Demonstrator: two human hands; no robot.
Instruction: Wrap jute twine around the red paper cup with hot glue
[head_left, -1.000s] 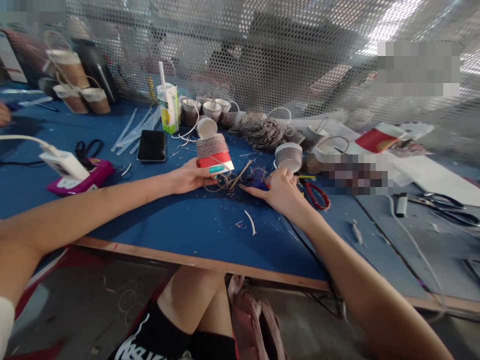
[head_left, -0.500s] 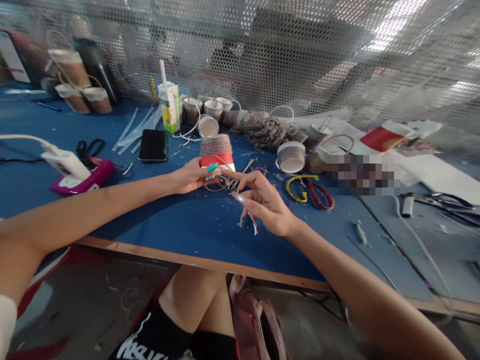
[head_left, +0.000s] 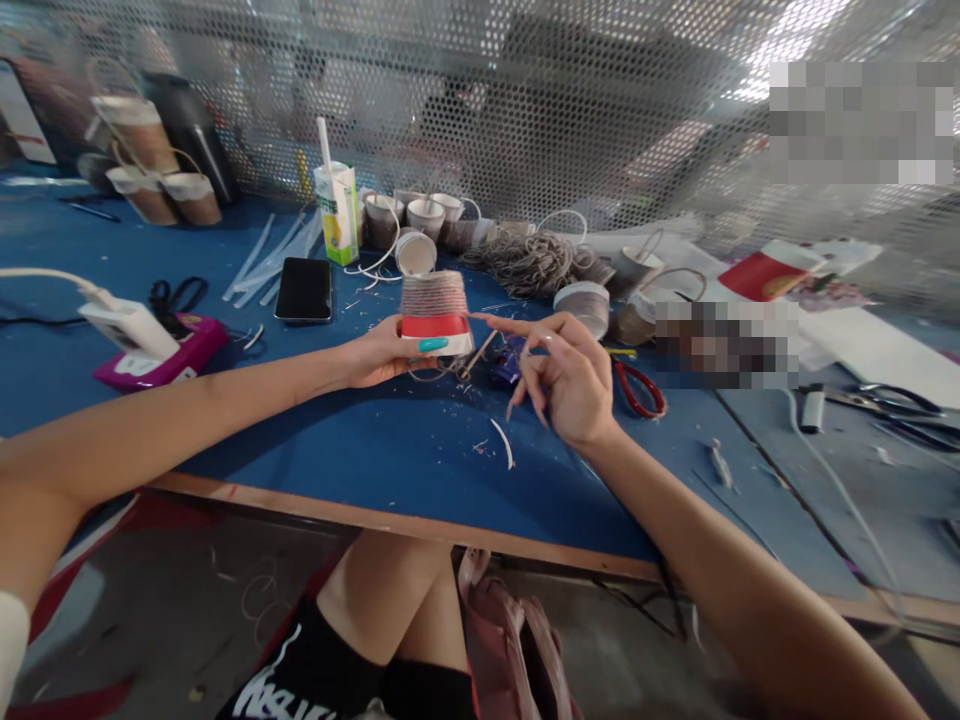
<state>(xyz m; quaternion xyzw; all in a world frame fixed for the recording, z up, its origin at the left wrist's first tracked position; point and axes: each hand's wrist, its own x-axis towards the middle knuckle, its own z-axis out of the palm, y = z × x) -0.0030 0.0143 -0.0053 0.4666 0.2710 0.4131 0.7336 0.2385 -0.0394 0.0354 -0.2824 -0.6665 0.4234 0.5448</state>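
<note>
Obscuring probable pliers (head_left: 639,390), right hand (head_left: 571,375) points at left hand's (head_left: 385,352) cup (head_left: 435,308).

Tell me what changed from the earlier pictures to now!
The right hand first went left to the cup. Now it has moved back right and up, with one finger stretched toward the wound cord. Whether it touches is unclear. The left hand still holds the cup, and the phone and drink carton stayed put.
</note>
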